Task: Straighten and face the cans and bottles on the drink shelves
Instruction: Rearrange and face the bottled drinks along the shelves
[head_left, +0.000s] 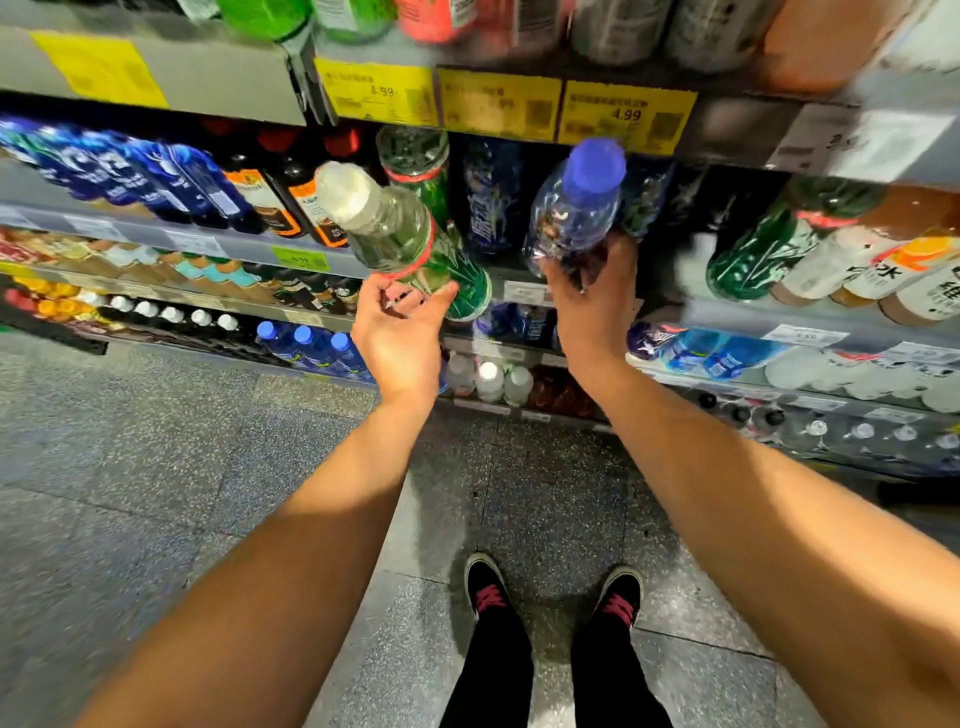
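Now, head view: I look down past both my bare forearms at the drink shelves.
Left hand (400, 332): palm up, fingers curled under the base of the green bottle (410, 244) and thumb against its side; I hold it.
Green bottle: tilted, its white cap leaning up and left away from my fingers, its base resting in my left palm, out in front of the shelf edge.
Right hand (589, 291): fingers wrapped round the lower half of the blue-capped bottle (576, 208); I grip it.
Blue-capped bottle: nearly upright, leaning slightly right, cap above my right fingers and just below a yellow price tag (626, 117).
Between my hands: a dark blue bottle (491, 202) stands on the shelf, behind and between the two bottles I hold.
Above my left fingers: another green bottle (415, 161) with a clear top sits on the shelf, just behind the one I hold.
Right of my right fingers: a green bottle (763, 244) and white-labelled bottles (852, 260) stand in a row, blurred.
Left of my left fingers: blue bottles (156, 176) and dark bottles with orange labels (280, 202) line the same shelf.
Below my hands: lower shelves hold blue-capped bottles (306, 348) and white-capped ones (488, 379); the speckled floor (156, 467) and my black shoes with red laces (556, 592) are beneath.
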